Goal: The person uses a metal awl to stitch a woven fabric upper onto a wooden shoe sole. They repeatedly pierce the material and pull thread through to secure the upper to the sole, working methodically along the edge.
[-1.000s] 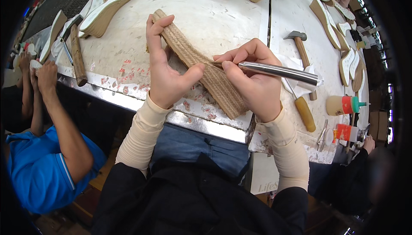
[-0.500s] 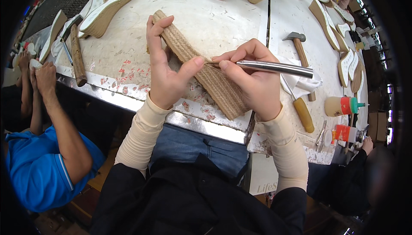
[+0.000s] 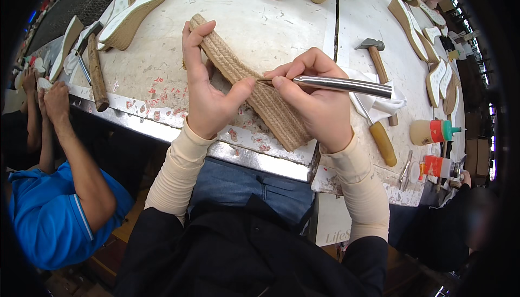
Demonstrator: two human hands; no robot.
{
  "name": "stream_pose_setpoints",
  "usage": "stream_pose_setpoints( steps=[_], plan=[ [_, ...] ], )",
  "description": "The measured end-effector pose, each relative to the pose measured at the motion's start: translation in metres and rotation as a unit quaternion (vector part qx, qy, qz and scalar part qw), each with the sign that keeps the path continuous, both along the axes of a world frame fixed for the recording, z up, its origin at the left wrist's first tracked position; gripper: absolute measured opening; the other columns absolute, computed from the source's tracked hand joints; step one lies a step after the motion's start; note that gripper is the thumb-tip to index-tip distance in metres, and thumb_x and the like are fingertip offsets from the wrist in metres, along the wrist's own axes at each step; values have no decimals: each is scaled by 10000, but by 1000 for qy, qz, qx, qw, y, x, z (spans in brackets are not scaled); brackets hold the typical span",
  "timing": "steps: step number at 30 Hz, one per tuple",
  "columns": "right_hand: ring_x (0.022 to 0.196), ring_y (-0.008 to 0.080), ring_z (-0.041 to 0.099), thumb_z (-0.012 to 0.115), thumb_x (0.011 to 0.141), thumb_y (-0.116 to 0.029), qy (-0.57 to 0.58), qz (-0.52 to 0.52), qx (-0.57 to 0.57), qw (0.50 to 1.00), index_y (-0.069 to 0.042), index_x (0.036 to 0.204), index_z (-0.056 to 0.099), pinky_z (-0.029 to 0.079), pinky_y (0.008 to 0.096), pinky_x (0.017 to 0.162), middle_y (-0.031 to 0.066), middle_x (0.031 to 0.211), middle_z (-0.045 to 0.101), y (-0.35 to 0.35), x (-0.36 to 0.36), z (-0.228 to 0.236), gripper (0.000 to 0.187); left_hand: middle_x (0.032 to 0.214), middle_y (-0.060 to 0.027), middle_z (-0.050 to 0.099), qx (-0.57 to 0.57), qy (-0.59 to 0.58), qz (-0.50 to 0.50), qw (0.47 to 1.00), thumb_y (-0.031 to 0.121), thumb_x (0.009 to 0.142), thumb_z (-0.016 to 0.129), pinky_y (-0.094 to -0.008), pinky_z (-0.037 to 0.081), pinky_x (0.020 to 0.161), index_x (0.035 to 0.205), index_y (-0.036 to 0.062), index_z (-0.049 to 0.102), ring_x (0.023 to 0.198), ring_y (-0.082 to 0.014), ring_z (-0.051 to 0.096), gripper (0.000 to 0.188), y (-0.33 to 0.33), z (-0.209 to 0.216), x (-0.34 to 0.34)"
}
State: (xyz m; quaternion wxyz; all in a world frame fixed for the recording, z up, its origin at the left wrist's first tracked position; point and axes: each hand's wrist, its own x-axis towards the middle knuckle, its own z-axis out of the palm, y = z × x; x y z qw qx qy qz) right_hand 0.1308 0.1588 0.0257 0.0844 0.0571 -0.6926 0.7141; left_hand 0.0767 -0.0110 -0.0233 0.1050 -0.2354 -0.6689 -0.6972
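Observation:
A wedge sole wrapped in tan braided jute (image 3: 254, 85) stands tilted above the table's near edge, its braided side toward me. My left hand (image 3: 211, 88) grips it, fingers round the far narrow end and thumb pressed on the braid. In my right hand (image 3: 319, 99) is a slim silver metal tool (image 3: 346, 84), pinched between thumb and fingers. The tool's thin tip meets the braid close to my left thumb; exactly what it touches there is too small to make out. My right palm rests along the sole's near, thicker end.
A hammer (image 3: 376, 61) lies on a white cloth (image 3: 392, 104) at right, beside a yellow-handled awl (image 3: 383, 142) and a glue bottle (image 3: 433, 132). Another hammer (image 3: 97, 75) lies left. Several wedge soles (image 3: 138, 12) line the table (image 3: 260, 26). A co-worker in blue (image 3: 70, 210) sits left.
Both hands, the sole and the tool have stayed nearly in place, with only a slight shift of the view. The tool's tip has moved a little closer to my left thumb.

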Motion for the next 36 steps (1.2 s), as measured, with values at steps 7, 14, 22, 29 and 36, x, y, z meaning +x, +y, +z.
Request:
stream_pose_setpoints(
  steps=[7, 14, 22, 29, 36],
  plan=[
    [833, 114, 670, 687, 819, -20, -31, 7, -35, 999, -5, 840, 555, 538, 236, 748, 84, 836, 687, 5, -3, -1, 134, 1525, -213, 24, -19, 34, -15, 999, 66, 630, 728, -412, 391, 1076, 1452, 73, 220, 1307, -302, 382, 966, -4, -2, -3],
    [831, 118, 674, 695, 815, -23, -12, 32, 0, 999, 0, 855, 571, 539, 242, 746, 92, 834, 691, -4, 5, 6, 133, 1530, -225, 52, -40, 18, -37, 998, 137, 599, 809, -424, 357, 1094, 1453, 75, 232, 1360, -297, 322, 1033, -3, 1, -2],
    [844, 161, 680, 651, 839, 9, 28, -30, -71, 997, 5, 902, 500, 553, 269, 754, 138, 894, 672, 7, 6, 12, 164, 1513, -199, 177, -146, 84, -44, 985, 214, 620, 799, -416, 344, 1104, 1474, 97, 214, 1350, -317, 354, 1042, -3, 0, -3],
    [794, 149, 680, 636, 843, 4, -69, 21, -80, 994, -13, 927, 455, 585, 260, 715, 117, 853, 659, 21, 1, 9, 200, 1485, -184, 264, -122, 55, -48, 990, 245, 619, 767, -474, 239, 1144, 1437, 69, 310, 1446, -398, 137, 953, -2, 4, -5],
    [834, 199, 692, 647, 832, 53, -24, 65, -52, 996, -55, 966, 420, 613, 319, 740, 147, 891, 667, 19, 1, -1, 285, 1554, -181, 178, -115, 24, -142, 983, 230, 619, 760, -447, 242, 1152, 1484, 109, 266, 1444, -334, 187, 1003, -7, 8, -21]
  ],
)
